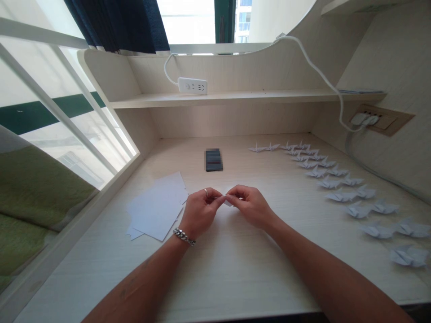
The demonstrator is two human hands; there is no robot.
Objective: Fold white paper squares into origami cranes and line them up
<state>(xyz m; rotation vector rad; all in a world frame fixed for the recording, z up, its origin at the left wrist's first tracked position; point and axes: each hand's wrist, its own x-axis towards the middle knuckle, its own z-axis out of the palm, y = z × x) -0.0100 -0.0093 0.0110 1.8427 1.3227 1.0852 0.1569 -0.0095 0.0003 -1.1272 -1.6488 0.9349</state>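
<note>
Between my two hands, over the middle of the desk, is a small piece of folded white paper [228, 203], mostly hidden by the fingers. My left hand [201, 208], with a ring and a chain bracelet at the wrist, pinches its left side. From the right, my right hand [249, 204] pinches the same paper, thumb and fingertips close to those of the left. Loose white paper sheets [156, 206] lie overlapping just left of my left hand. Folded paper cranes [340, 195] stand in paired rows along the desk's right side.
A dark pixelated rectangular object [213, 160] lies beyond my hands. A white power strip [192, 85] sits on the shelf [235, 97] above the desk. Its white cable [316, 67] hangs at the right near a wall socket [384, 120]. White rails [63, 107] flank the left side.
</note>
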